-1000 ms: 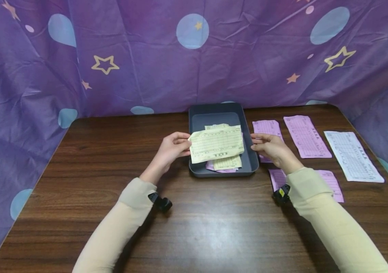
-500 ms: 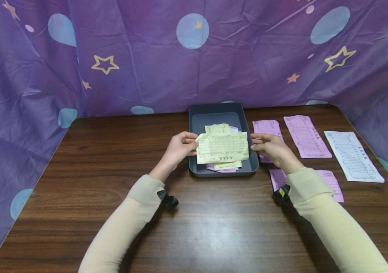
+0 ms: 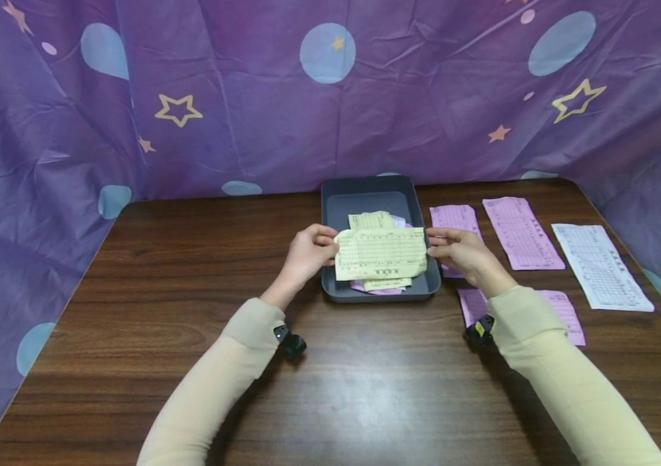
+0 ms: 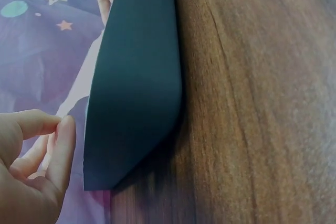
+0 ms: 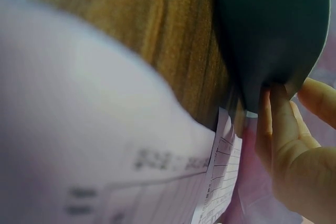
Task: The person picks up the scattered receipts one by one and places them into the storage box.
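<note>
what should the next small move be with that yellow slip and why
I'd probably lower the yellow slip onto the papers in the tray: the left hand pinches its left end, and it shows above the tray's rim, over those papers, while the right hand touches the tray's right side, perhaps steadying it.

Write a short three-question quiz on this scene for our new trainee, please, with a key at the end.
1. Multiple choice: what colour is the slip that the left grip pinches? A) pink B) yellow C) white
2. True or false: the dark tray stands upside down.
3. Fill in: the white slip on the table lies to the ____ of the tray in the head view.

Key:
1. B, a yellow slip.
2. False; its open side faces up.
3. Right.
</note>
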The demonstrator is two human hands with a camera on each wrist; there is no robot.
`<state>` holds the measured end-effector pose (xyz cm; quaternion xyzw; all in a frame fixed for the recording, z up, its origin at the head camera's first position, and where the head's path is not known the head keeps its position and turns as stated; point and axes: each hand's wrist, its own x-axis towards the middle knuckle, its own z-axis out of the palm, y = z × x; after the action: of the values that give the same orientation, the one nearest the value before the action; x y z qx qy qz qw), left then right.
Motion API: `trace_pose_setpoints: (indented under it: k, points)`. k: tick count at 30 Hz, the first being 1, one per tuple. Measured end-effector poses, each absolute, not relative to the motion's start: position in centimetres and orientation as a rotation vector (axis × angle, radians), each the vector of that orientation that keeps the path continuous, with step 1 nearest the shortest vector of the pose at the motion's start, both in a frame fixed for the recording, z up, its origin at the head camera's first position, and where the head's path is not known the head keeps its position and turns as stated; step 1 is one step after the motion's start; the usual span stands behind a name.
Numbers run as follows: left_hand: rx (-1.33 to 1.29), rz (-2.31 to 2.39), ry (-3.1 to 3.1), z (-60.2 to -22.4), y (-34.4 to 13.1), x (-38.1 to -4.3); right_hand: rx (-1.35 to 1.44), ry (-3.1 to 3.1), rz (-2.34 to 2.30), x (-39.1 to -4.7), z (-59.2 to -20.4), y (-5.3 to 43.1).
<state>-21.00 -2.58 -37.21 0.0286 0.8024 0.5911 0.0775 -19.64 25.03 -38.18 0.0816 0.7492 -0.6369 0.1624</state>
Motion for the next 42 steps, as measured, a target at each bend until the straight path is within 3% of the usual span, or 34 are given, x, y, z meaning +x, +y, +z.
trace_pose_setpoints:
  k: [42]
  points:
    - [0.067, 1.676, 2.522, -36.89, -3.54, -21.29, 0.201, 2.175, -1.780, -19.73, -38.28, 25.04]
